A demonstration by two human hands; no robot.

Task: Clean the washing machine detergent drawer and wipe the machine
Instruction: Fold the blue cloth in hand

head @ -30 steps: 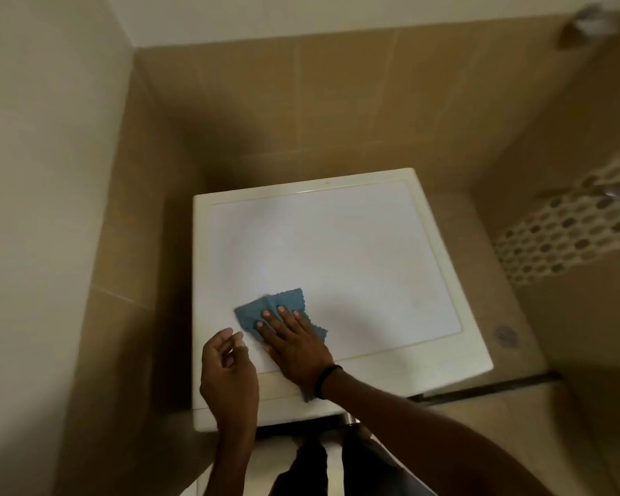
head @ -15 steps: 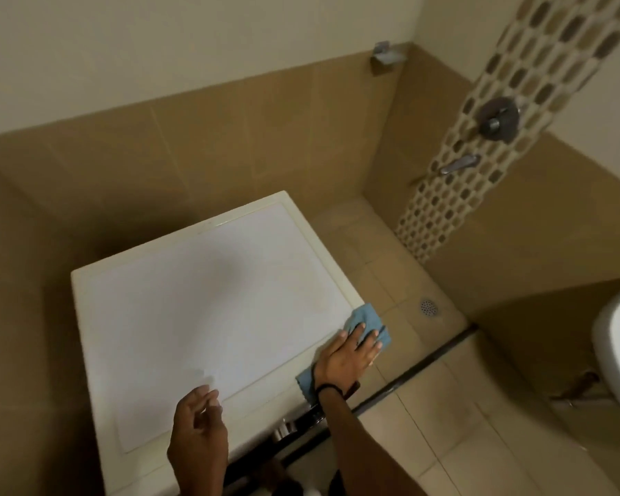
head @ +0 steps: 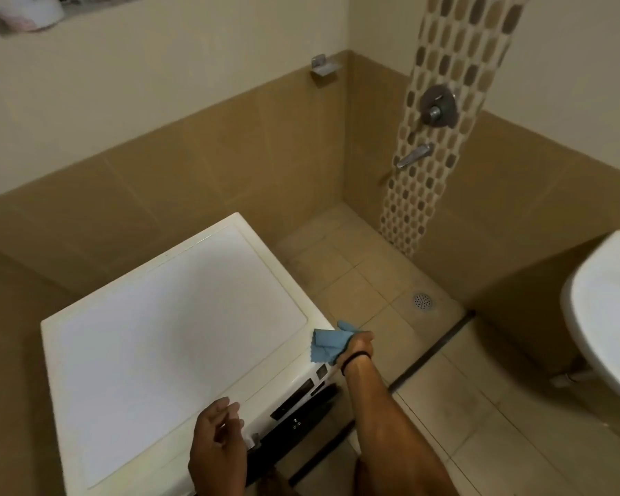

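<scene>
Your right hand (head: pixel 359 347) is bunched around one blue cloth (head: pixel 328 344), holding it at the front right corner of the washing machine (head: pixel 179 316), over the edge where the white top meets the right side. Your left hand (head: pixel 218 446) rests on the front edge of the top with the fingers loosely curled and nothing in it. A dark band (head: pixel 355 356) circles your right wrist. The machine's top is bare, and its dark control panel (head: pixel 301 402) shows just below the front edge, between your two arms; you cannot tell from here where the detergent drawer sits. The machine stands tucked into a corner, with tan tiled wall close behind it and on its left. To its right is open tiled floor with one round drain (head: pixel 422 301). On the mosaic strip there is one shower valve (head: pixel 438 106) and one tap (head: pixel 414 155) below it. One small metal holder (head: pixel 323 68) is fixed on the back wall, and one white basin (head: pixel 602 323) juts in at the right edge
</scene>
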